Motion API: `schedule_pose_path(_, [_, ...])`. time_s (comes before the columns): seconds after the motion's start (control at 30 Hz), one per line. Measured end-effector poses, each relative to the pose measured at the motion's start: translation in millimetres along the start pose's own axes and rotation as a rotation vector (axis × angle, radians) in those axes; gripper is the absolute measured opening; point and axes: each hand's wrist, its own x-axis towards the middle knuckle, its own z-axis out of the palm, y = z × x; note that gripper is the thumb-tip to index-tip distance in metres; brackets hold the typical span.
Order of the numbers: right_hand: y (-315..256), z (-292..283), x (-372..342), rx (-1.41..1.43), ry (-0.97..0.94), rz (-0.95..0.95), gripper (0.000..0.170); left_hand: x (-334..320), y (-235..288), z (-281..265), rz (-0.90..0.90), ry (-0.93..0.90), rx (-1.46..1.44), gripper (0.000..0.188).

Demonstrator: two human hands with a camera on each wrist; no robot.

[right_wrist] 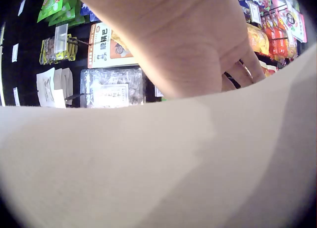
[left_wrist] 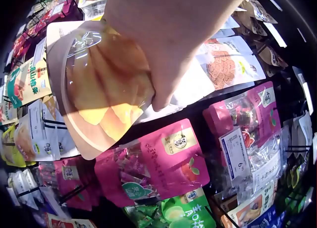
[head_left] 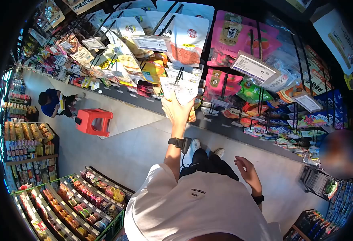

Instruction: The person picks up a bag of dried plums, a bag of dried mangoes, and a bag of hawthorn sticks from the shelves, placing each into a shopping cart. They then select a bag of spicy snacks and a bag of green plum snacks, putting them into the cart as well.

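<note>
My left hand (head_left: pixel 178 107) reaches up to the snack display and grips a pouch of dried fruit slices (left_wrist: pixel 106 84), thumb at its edge. Yellow-orange slices show through the pouch's clear window. From the head view, a white face of that pouch (head_left: pixel 187 93) shows just beyond the fingers, among the hanging bags. Pink snack pouches (left_wrist: pixel 153 161) hang close by it. Down beside my body, my right hand (head_left: pixel 247 168) hangs with loosely bent fingers and nothing in it. The right wrist view catches the palm side of this hand (right_wrist: pixel 198 50), with hanging packets behind it.
Price tags (head_left: pixel 257 68) stick out on hooks before the bags. A red plastic stool (head_left: pixel 94 122) stands on the floor at left, near a crouching person (head_left: pixel 56 102). A tiered snack stand (head_left: pixel 70 201) is behind at left; a shopping cart (head_left: pixel 317 182) stands at right.
</note>
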Motion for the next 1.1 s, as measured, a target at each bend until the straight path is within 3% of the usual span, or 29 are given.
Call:
schedule_pose_path(0.47, [-3.5,7.7,5.0,-0.072,-0.018,-0.042,0.028,9.1,2.9,-6.5,-0.037,-0.131,0.017,0.095])
schedule_pose_path(0.63, [-6.0,10.3,1.1,-0.046,0.003,0.038,0.028,21.6,6.2,8.1,-0.024,-0.201,0.012,0.1])
schedule_pose_path(0.73, [3.5,10.7,-3.5,-0.042,0.015,0.071,0.028,26.0,10.0,23.8,-0.004,-0.175,0.004,0.103])
schedule_pose_path(0.87, [3.0,4.0,-21.0,-0.004,0.036,0.137,0.03,27.1,-1.9,56.7,0.139,0.014,-0.009,0.101])
schedule_pose_path(1.1, [28.8,-16.1,-53.2,-0.004,0.095,0.133,0.029,28.3,-17.2,95.6,0.161,0.064,0.009,0.112])
